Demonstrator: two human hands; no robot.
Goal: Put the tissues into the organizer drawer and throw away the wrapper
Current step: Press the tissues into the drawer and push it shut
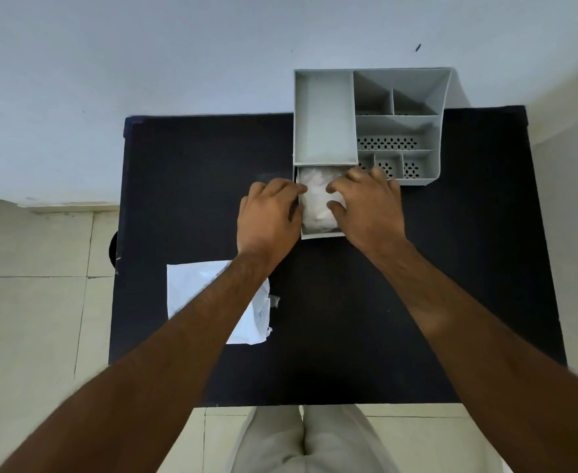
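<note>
Seen from above, a person in pale trousers stands at the six o'clock edge of a black table [366, 319], both bare forearms reaching forward. At about eight o'clock, partly under the left forearm, lies the white wrapper [192, 291], flat and apparently empty, probably set aside for throwing away. No writing can be read on it. Toward twelve o'clock, the left hand [269, 213] and right hand [366, 206] flank the pulled-out organizer drawer [321, 235], fingers curled loosely against its sides and over the white tissues [316, 203] inside, seemingly tucking them down so the drawer can slide shut. Beyond, at one o'clock, sits the grey desk organizer [325, 131], its compartments empty and unlabelled.
</note>
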